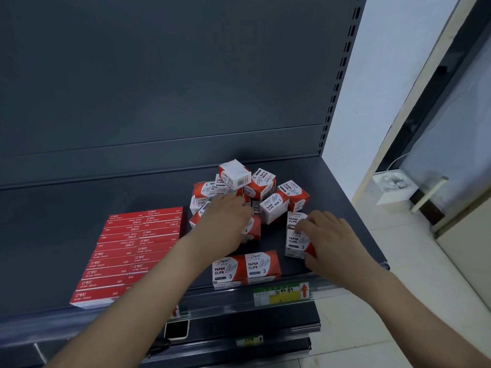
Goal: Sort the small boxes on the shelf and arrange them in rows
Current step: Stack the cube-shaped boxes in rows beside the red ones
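Forearms reach in from the near edge: left hand [225,221] lies palm-down on the jumbled pile of paper-clip boxes [261,193] at centre, its grasp hidden; right hand [328,236] curls around a two-high stack of paper-clip boxes [295,239] at the right. Done, by appearance: flat red staple boxes [127,251] ranked in two columns on the left of the shelf [79,197], and two paper-clip boxes [245,268] set side by side at the near lip. Outstanding: the pile behind, boxes tilted and leaning on one another, liable to topple; price label [281,293] on the front rail.
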